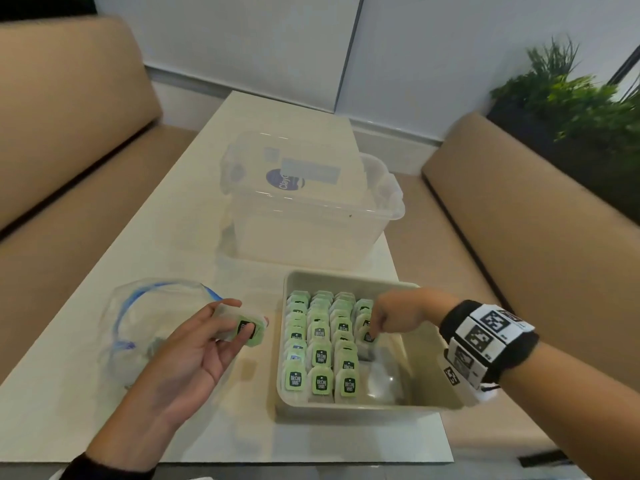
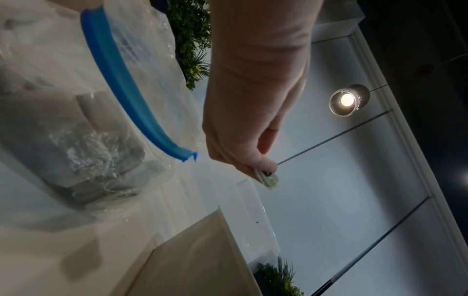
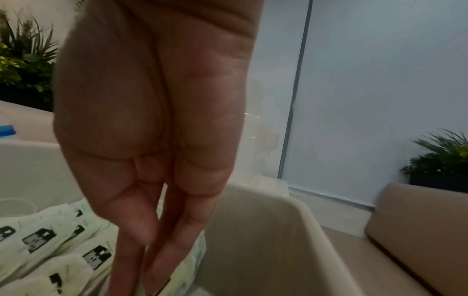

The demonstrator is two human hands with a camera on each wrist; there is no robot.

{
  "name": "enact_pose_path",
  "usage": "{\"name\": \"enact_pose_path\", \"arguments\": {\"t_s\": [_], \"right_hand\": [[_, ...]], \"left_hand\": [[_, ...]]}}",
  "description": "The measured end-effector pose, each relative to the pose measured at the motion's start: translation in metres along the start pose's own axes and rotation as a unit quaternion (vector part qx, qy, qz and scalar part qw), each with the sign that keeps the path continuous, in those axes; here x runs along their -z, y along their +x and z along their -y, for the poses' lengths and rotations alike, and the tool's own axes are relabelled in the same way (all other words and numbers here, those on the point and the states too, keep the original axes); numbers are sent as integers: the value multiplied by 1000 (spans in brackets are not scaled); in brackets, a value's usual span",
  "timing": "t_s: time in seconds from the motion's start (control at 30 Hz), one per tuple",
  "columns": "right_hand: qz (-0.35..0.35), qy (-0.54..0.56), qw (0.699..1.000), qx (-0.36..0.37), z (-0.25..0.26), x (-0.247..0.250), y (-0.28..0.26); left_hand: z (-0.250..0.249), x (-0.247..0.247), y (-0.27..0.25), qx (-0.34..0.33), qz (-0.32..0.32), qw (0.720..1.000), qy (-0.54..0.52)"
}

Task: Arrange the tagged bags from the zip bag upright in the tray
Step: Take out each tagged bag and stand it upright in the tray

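Observation:
A beige tray (image 1: 349,277) near the table's front holds several rows of upright tea bags (image 1: 320,355) with green tags. My right hand (image 1: 375,329) reaches into the tray's fourth row and pinches a tagged bag (image 1: 369,336) between thumb and fingers; the right wrist view shows the right hand (image 3: 152,266) with fingertips pressed together among the bags (image 3: 40,240). My left hand (image 1: 239,327) hovers left of the tray, palm up, holding a small stack of tagged bags (image 1: 242,329). The clear zip bag (image 1: 149,320) with a blue seal lies under it, and its seal (image 2: 131,94) shows in the left wrist view.
A clear plastic storage box (image 1: 304,206) with its lid propped on it stands just behind the tray. Tan bench seats (image 1: 533,237) flank the white table (image 1: 104,393) on both sides. Potted plants (image 1: 571,98) sit at the far right.

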State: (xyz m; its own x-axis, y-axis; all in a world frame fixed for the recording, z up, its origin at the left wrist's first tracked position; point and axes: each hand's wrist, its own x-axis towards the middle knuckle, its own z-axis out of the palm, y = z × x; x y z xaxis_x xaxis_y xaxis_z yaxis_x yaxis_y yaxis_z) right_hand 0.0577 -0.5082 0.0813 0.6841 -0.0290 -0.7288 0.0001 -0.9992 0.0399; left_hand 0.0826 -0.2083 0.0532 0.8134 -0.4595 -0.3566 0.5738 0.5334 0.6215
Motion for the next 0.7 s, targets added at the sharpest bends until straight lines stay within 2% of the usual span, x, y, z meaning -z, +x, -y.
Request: {"name": "enact_pose_path", "arguments": {"t_s": [0.3,0.47,0.6,0.7], "right_hand": [[13,-55,998,7,7,1,7],[-41,-42,998,-25,-7,7,0],[42,-130,988,-75,-11,-3,-2],[63,-147,982,-95,-10,-17,5]], "left_hand": [[0,-1,2,-1,-12,1000,-13],[1,1,4,10,-25,999,-27],[1,0,3,15,-13,999,-26],[1,-1,4,14,-14,1000,-16]]}}
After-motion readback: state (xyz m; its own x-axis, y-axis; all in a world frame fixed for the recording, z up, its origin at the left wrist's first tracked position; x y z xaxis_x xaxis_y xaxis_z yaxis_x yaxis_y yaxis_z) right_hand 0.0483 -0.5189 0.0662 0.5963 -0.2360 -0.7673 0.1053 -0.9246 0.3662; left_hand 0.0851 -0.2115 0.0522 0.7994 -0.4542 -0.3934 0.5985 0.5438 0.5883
